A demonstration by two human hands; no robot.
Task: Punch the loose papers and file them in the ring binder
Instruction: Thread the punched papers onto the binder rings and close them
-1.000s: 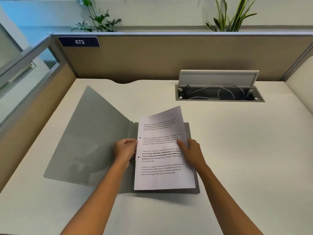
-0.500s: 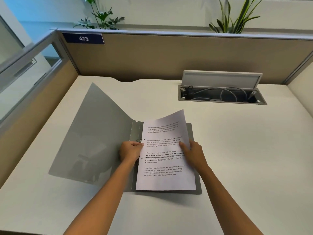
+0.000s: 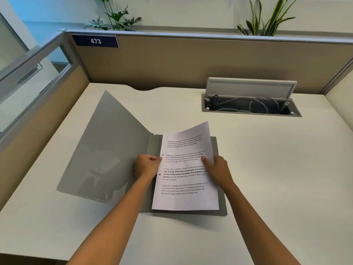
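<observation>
A grey ring binder (image 3: 122, 150) is lying open on the desk, its front cover spreading flat to the far left and its back cover resting under the paper. A white sheet of paper (image 3: 188, 180), printed with four short blocks of black text, is lying on the right half of the binder, its far right corner curling upward. Two punched holes are showing along its left edge, sitting just beside the metal rings (image 3: 157, 155) at the spine.

White printed paper sheet (image 3: 186, 169): punched left edge shifted leftward toward the silver metal binder ring (image 3: 157, 155); left hand (image 3: 147, 167) moved up to ring.
</observation>
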